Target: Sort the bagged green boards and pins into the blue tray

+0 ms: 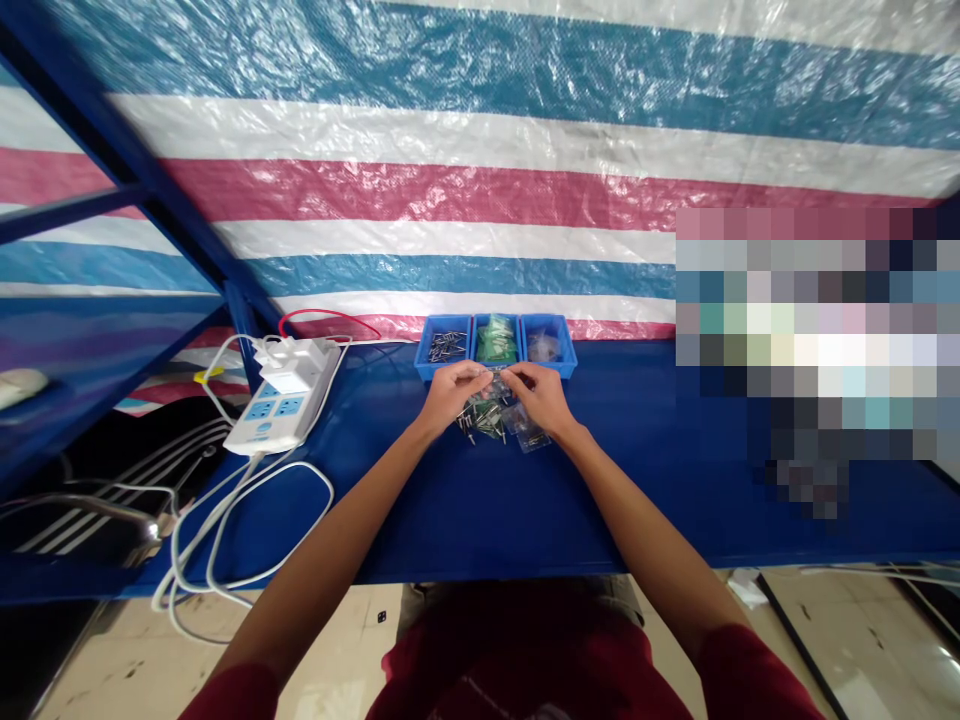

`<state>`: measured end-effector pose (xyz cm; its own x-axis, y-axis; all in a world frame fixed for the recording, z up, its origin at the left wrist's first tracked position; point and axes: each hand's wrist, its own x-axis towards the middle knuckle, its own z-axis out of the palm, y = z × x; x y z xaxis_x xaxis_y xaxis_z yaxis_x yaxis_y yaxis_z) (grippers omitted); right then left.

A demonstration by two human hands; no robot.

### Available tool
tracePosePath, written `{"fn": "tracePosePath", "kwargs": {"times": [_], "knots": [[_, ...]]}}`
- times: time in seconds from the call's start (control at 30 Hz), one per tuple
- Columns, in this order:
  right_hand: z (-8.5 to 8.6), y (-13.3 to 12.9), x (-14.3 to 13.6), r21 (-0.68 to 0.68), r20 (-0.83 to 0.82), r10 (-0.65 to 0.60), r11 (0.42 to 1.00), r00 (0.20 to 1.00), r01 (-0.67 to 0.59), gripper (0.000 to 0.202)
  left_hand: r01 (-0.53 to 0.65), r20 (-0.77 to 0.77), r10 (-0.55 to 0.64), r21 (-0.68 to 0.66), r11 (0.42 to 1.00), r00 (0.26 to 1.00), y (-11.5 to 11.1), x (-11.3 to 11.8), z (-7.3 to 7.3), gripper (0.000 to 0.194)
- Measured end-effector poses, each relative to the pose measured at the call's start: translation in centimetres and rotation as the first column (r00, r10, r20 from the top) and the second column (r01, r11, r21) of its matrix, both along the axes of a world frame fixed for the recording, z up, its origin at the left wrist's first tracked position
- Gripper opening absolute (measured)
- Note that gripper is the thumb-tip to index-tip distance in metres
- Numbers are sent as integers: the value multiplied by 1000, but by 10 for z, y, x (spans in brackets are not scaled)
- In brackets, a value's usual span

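My left hand (454, 393) and my right hand (538, 395) meet over the middle of the blue table, just in front of three blue bins. Fingers and thumbs of both are closed in a pinch on a small clear plastic bag (496, 382), partly hidden by the fingertips. Below them lies a loose pile of metal pins that look like rivets (471, 422), mixed with green pieces. Another clear bag (532, 437) rests under my right hand. The left bin (421, 352) holds metal pins, the middle bin green packets (496, 340), the right bin clear bags (543, 347).
A white power strip (274, 415) with plugged-in adapters stands at the table's left, its white cable (217, 520) looped towards the front edge. Striped plastic sheeting (465, 190) hangs behind the table (480, 530). A blue metal frame (142, 165) rises on the left. The right side is pixelated.
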<state>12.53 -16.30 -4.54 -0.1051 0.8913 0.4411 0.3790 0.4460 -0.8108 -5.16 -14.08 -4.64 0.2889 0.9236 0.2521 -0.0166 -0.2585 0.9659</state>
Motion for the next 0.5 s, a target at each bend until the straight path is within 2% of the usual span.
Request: {"fn": "tracePosePath", "kwargs": {"times": [0.17,0.3,0.37,0.43,0.5], "knots": [[0,-3,-1,146,50,11,989,999,-19,26,7,152,13,-130,992,988,-5,4,4,44],[-2,-2,-1,211,97,-54,977,994,32,19,1,132,13,-104,995,991,-3,5,1,34],[-2,-1,-1,182,48,-82,981,996,72,20,-54,53,55,-11,998,997,-1,4,-1,38],[-2,0,-1,94,-33,-84,992,996,87,21,-90,-16,92,83,992,996,1,3,-2,39],[-2,1,-1,-11,-114,-58,998,992,57,22,-84,-43,89,103,991,995,0,3,-1,36]]}}
